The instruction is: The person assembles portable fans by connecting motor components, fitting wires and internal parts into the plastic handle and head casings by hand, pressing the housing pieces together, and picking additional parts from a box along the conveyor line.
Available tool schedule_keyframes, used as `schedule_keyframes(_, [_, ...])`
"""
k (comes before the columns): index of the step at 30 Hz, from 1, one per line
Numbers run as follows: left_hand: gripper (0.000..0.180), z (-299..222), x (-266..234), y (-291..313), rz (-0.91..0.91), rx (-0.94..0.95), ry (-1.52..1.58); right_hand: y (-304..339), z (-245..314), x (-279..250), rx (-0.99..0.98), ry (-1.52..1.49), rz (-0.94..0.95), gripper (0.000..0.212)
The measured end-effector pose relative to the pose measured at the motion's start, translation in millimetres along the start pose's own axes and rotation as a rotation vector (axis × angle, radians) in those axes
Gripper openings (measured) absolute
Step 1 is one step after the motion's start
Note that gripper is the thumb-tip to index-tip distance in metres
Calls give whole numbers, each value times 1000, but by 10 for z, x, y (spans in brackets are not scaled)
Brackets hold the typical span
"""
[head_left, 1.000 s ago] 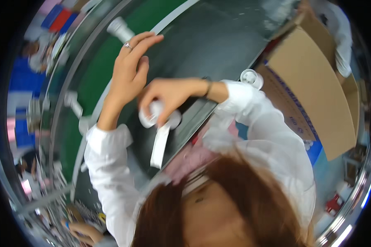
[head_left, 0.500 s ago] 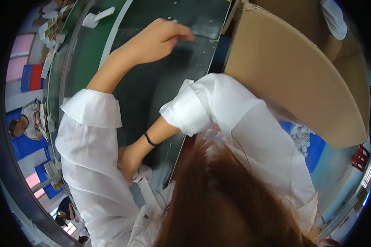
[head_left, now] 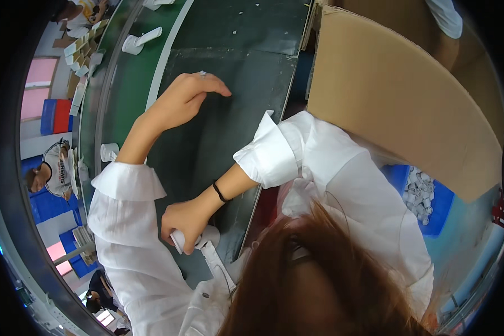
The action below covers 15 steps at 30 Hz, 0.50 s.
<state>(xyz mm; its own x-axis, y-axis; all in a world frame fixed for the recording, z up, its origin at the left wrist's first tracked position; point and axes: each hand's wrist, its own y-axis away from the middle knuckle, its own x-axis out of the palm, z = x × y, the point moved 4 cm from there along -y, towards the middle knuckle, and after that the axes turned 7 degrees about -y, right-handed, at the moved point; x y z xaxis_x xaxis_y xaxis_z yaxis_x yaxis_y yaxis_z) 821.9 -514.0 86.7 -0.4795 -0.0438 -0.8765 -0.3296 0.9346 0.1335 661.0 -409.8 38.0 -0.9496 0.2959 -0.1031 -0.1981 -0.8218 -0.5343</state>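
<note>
My left hand (head_left: 180,102) hovers over the dark work surface (head_left: 229,101), beside the green conveyor belt. Its fingers reach out, slightly bent, with nothing in them. Lower down, my right hand (head_left: 189,223), with a black band at the wrist, is closed around a small white piece (head_left: 178,241). Just beside that hand is a white cup-shaped part (head_left: 210,237); a flat white strip (head_left: 218,266) runs down from it. The fingers partly cover the white piece, so its full shape is hidden.
The green belt (head_left: 130,73) carries a white cup-shaped part with a handle (head_left: 133,45) and another white part (head_left: 109,152). At the right stands a large cardboard box (head_left: 397,95). A blue bin (head_left: 443,207) holds several small white parts. People sit beyond the belt.
My left hand has drawn back down and to the left over the surface. The white piece in my right hand now shows between the fingers. The whole view has shifted slightly.
</note>
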Motion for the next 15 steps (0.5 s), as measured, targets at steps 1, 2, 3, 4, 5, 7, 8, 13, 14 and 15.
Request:
schedule_keyframes(1, [43, -9, -15, 74, 0, 9, -5, 3, 0, -9, -9, -10, -7, 38])
schedule_keyframes(2, [41, -6, -38, 166, -25, -12, 2, 6, -4, -11, -8, 0, -12, 38])
schedule_keyframes(3, [40, -12, -56, 254, -50, -32, 9, 7, -10, -7, 9, -36, -12, 37])
schedule_keyframes(4, [40, -40, -78, 316, -49, -19, -2, 10, -11, -21, 24, -67, -13, 37])
schedule_keyframes(5, [39, -63, -95, 376, -48, -38, -23, 16, -13, -35, 22, -51, -19, 37])
schedule_keyframes(7, [37, -129, -128, 509, -38, -47, -57, 22, 17, -48, -10, -50, -9, 36])
schedule_keyframes(8, [36, -159, -155, 585, -54, -67, -54, 30, 43, -45, -4, -11, -3, 37])
schedule_keyframes(13, [33, -328, -256, 977, -116, -109, -95, 66, 134, 11, -37, 73, 13, 36])
schedule_keyframes(14, [33, -380, -257, 1017, -112, -108, -97, 80, 144, 17, -32, 91, 14, 36])
schedule_keyframes(15, [33, -438, -269, 1048, -117, -113, -114, 83, 153, 27, -25, 108, 16, 35])
